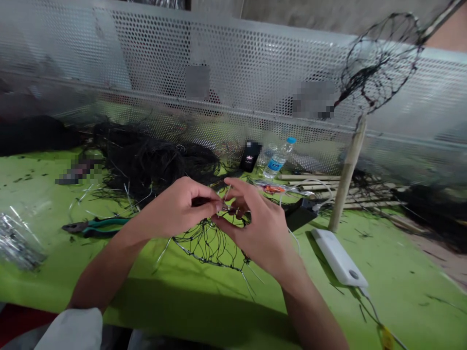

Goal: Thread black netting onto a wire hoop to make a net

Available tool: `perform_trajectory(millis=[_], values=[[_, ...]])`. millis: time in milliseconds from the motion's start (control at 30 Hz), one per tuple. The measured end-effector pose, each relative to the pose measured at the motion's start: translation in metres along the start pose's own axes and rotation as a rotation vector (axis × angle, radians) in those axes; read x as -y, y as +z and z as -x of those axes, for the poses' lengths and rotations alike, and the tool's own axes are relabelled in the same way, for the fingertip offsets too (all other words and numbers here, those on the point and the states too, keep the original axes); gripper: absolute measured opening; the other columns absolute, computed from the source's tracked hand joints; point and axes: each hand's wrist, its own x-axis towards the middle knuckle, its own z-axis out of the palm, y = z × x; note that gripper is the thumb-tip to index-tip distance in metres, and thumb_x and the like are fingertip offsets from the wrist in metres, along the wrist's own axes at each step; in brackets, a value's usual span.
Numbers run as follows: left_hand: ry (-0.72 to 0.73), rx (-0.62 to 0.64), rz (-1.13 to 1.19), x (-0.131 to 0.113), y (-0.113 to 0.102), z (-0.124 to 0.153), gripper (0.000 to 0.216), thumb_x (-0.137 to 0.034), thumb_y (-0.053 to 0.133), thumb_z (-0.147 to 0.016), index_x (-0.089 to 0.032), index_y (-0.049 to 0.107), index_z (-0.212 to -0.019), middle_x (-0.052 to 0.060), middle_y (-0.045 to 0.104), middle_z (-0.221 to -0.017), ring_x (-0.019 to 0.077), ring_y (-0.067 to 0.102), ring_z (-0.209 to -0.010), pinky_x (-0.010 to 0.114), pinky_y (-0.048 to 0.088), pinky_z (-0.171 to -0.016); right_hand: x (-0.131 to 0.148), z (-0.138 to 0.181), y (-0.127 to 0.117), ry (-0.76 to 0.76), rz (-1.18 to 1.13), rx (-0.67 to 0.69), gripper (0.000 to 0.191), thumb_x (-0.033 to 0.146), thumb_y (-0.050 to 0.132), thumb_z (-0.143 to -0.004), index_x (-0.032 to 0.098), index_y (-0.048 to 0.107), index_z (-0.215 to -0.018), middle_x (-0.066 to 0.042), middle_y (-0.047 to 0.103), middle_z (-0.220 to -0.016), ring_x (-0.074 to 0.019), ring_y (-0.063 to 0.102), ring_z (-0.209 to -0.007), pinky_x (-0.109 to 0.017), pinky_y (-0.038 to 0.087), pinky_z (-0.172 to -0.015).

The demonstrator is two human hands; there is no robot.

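Note:
A small black knotted net on a thin wire hoop hangs between my two hands just above the green table. My left hand pinches the hoop's far side between thumb and forefinger. Close by on the right, my right hand curls its fingers and thumb around the same rim, a thin wire end rising by its fingertips. Loose wire ends stick out at the net's lower corners. The exact contact point is partly hidden by the fingers. Pliers with green and black handles lie left of my left hand.
Black fibre is heaped behind my hands. A water bottle, a dark can-like object, bamboo sticks and a white power bank lie beyond and right. An upright bamboo post stands before the perforated metal screen.

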Motion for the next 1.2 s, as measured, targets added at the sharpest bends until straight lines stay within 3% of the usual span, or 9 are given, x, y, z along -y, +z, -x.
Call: perform_trajectory(millis=[267,467,733,1033,1200], values=[[0.023,0.008,0.081,0.002,0.002,0.0,0.025,-0.027,0.066,-0.092,-0.018,0.081,-0.11,0.003,0.076,-0.085,0.0125,0.058,-0.068,0.024,0.044,-0.06,0.004,0.003,-0.002,0.029,0.074,0.019,0.06,0.018,0.078,-0.081,0.024,0.057,-0.137,-0.001,0.081,-0.101,-0.0183,0.077,-0.076,-0.029,0.06,-0.069],[0.029,0.014,0.063,-0.001,-0.001,0.001,0.025,-0.024,0.064,-0.093,-0.021,0.082,-0.11,0.001,0.074,-0.078,0.0104,0.053,-0.063,0.022,0.039,-0.054,0.008,0.002,-0.004,0.064,0.076,0.029,0.06,0.018,0.081,-0.078,0.025,0.057,-0.133,0.001,0.081,-0.1,-0.0164,0.075,-0.068,-0.028,0.059,-0.065],[0.049,-0.026,0.042,-0.002,-0.001,0.001,0.022,-0.024,0.065,-0.092,-0.02,0.083,-0.104,0.0,0.069,-0.071,0.0097,0.05,-0.06,0.021,0.037,-0.052,0.01,0.003,-0.003,0.06,0.083,-0.005,0.058,0.019,0.081,-0.079,0.025,0.058,-0.132,0.001,0.081,-0.099,-0.0186,0.078,-0.077,-0.029,0.061,-0.069],[0.074,-0.094,-0.046,-0.004,-0.004,0.002,0.022,-0.03,0.063,-0.094,-0.019,0.083,-0.095,0.001,0.071,-0.074,0.0117,0.056,-0.063,0.021,0.039,-0.052,0.014,0.008,-0.002,-0.236,0.345,-0.215,0.037,0.022,0.074,-0.09,0.018,0.062,-0.125,-0.004,0.083,-0.107,-0.0164,0.08,-0.083,-0.026,0.062,-0.072],[0.076,-0.044,0.011,-0.004,-0.003,-0.001,0.023,-0.027,0.062,-0.095,-0.019,0.083,-0.098,0.0,0.074,-0.079,0.0129,0.062,-0.069,0.022,0.046,-0.062,0.016,0.007,-0.003,-0.353,0.441,-0.233,0.031,0.02,0.071,-0.093,0.02,0.067,-0.123,-0.006,0.084,-0.103,-0.0221,0.08,-0.086,-0.033,0.061,-0.072]])
